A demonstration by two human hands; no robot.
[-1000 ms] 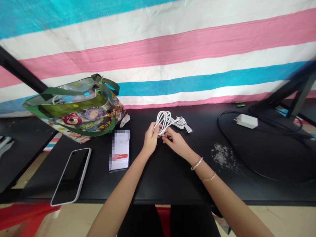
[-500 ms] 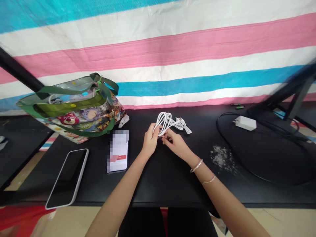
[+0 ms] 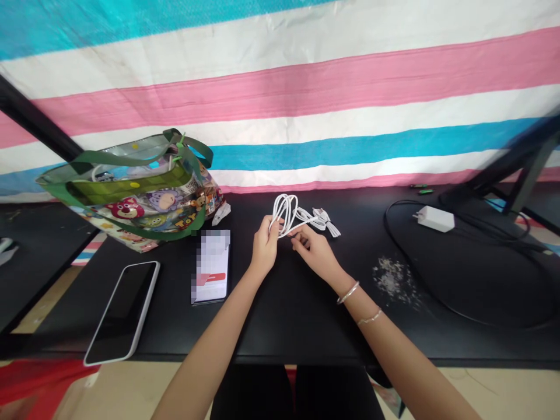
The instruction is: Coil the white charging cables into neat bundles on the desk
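A white charging cable (image 3: 285, 209), gathered in loose loops, is held just above the black table by my left hand (image 3: 265, 245), its thumb and fingers closed round the lower part of the coil. My right hand (image 3: 311, 248) is close beside it, fingers pinched at the cable's lower right side; the exact bit they grip is partly hidden. Behind my right hand a second white cable (image 3: 326, 221), bundled and tied, lies on the table.
At left stand a green-handled cartoon tote bag (image 3: 144, 204), a lit phone (image 3: 212, 265) and a dark-screened phone (image 3: 125, 312). On the right lie a white power adapter (image 3: 436, 218), a black cord (image 3: 405, 254) and scattered pale crumbs (image 3: 395, 280) on the black table (image 3: 289, 326).
My left hand and the looped cable have shifted slightly left and up. My right hand has moved a little right, so the two hands are farther apart.
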